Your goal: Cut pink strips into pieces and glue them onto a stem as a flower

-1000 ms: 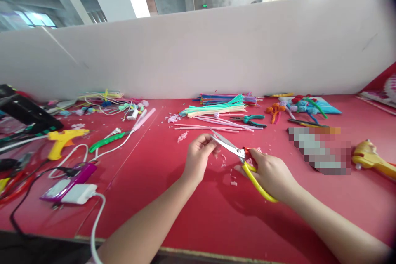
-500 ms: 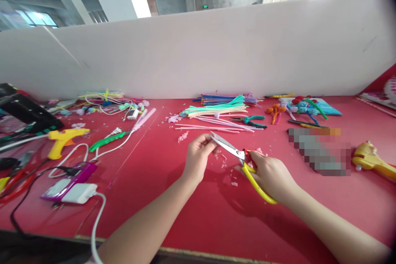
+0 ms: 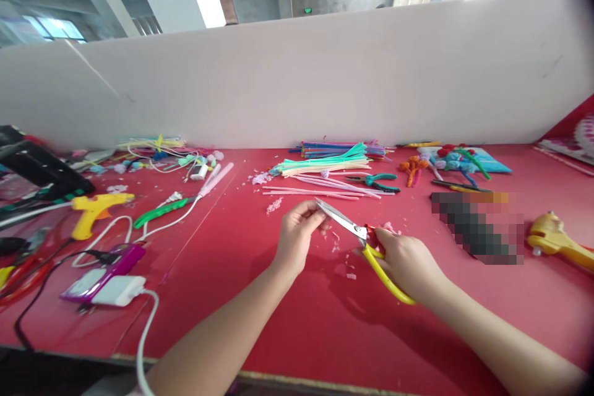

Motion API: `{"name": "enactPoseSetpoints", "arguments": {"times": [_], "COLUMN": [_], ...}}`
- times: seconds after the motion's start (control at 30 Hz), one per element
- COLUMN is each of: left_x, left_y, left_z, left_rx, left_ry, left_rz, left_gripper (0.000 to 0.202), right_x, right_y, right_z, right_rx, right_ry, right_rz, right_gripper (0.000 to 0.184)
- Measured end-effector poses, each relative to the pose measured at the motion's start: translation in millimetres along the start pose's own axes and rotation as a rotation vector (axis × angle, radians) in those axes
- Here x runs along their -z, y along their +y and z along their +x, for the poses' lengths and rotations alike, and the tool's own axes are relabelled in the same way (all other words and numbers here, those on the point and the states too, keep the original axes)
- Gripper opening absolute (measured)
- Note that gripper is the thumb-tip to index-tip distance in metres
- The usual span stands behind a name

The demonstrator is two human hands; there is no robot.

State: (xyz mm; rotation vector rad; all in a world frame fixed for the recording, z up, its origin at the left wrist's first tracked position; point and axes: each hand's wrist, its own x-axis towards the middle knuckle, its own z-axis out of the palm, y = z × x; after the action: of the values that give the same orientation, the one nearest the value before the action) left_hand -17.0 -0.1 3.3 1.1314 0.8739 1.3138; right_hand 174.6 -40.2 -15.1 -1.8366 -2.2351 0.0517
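My right hand (image 3: 408, 265) is wrapped round the yellow and red handles of a pair of scissors (image 3: 343, 219). Their silver blades point up and left, and the tips reach the fingers of my left hand (image 3: 299, 229). Thumb and fingertips of that left hand are pinched together; whatever lies between them is hidden or too small to make out. Pink fluffy clippings (image 3: 335, 241) are scattered on the red table beneath the blades. Behind my hands lie loose pink pipe cleaners (image 3: 310, 192) and a bundle of mint-green and cream ones (image 3: 325, 164).
Green-handled pliers (image 3: 375, 179) lie beyond the scissors. On the left are a yellow glue gun (image 3: 99, 207), a green-handled tool (image 3: 160, 213) and a purple power strip (image 3: 104, 272) with cables. Another yellow glue gun (image 3: 557, 238) sits right. A pale partition (image 3: 297, 86) closes the back.
Both hands and the scissors stay in nearly the same place. No visible change in the clippings or the pipe cleaners.
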Motion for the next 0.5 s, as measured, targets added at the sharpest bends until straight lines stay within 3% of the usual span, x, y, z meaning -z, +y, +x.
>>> {"name": "enactPoseSetpoints", "arguments": {"times": [0.37, 0.5], "left_x": [-1.1, -2.2], "left_y": [2.3, -1.8], "left_z": [-0.6, -1.0], "left_rx": [0.022, 0.092], "left_ry": [0.018, -0.059], "left_rz": [0.025, 0.094], "left_gripper": [0.013, 0.015], "right_x": [4.5, 8.2], "right_y": [-1.1, -0.1], "right_z": [2.5, 4.8], "right_rx": [-0.077, -0.133], "right_ry": [-0.026, 0.008], "right_rz": [-0.033, -0.008], "right_gripper": [0.035, 0.03]}}
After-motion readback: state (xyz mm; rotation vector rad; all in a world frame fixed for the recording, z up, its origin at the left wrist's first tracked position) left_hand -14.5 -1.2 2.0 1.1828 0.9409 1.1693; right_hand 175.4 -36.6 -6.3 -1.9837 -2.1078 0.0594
